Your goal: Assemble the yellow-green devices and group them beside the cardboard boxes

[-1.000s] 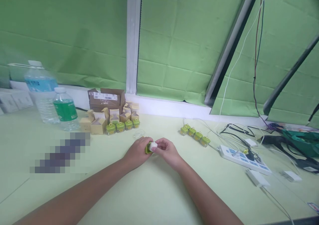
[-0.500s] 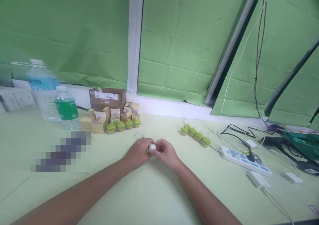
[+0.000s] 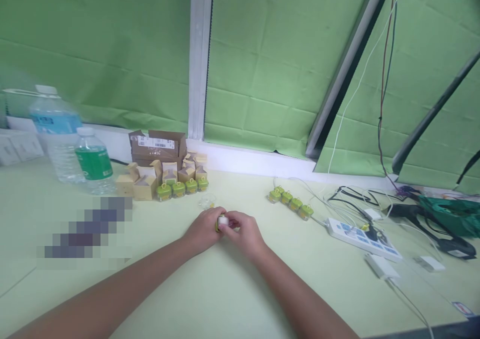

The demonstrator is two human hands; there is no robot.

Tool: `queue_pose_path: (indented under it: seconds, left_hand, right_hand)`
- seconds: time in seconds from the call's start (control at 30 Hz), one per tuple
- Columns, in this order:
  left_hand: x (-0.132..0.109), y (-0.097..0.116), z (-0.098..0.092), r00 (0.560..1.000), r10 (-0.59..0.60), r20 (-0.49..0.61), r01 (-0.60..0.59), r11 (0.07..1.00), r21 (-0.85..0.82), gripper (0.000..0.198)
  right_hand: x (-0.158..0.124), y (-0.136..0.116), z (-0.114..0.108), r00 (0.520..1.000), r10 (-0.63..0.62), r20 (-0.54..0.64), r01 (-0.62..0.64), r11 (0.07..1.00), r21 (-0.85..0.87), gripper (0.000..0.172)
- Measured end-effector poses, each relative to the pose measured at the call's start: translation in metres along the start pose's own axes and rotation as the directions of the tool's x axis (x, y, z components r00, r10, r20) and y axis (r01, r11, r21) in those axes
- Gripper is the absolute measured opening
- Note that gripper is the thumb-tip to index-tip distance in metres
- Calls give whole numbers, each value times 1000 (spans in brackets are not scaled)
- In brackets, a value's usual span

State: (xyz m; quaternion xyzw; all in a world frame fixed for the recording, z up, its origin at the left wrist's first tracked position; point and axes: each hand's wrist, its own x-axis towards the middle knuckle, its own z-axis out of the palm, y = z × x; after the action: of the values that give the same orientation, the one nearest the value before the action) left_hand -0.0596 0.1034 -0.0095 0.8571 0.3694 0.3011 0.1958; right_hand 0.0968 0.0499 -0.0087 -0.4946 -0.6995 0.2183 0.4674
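Observation:
My left hand (image 3: pixel 202 230) and my right hand (image 3: pixel 243 232) meet at the middle of the pale green table (image 3: pixel 232 289). Both are closed on one small green and white gadget (image 3: pixel 222 222), held between the fingertips just above the tabletop. Most of the gadget is hidden by my fingers. A row of similar green gadgets (image 3: pixel 182 188) stands behind my left hand, in front of small tan boxes (image 3: pixel 150 178). A second row of green gadgets (image 3: pixel 290 202) lies to the right of my hands.
Two water bottles (image 3: pixel 71 144) stand at the left. A brown carton (image 3: pixel 157 146) sits by the window ledge. A white power strip (image 3: pixel 362 238), several cables and white adapters (image 3: pixel 380 266) cover the right side. A green bag (image 3: pixel 455 211) lies far right.
The white part of the gadget shows less now and sits lower between my fingers. My hands have closed in on it. The view shifted slightly.

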Motion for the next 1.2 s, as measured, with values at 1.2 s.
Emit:
queue_pose_path:
  seconds: [1.2]
  left_hand:
    - [0,-7,2,999,-33,20,36,971,-238,18]
  right_hand:
    - [-1,6,4,985,-161,-65,147,972,-181,24]
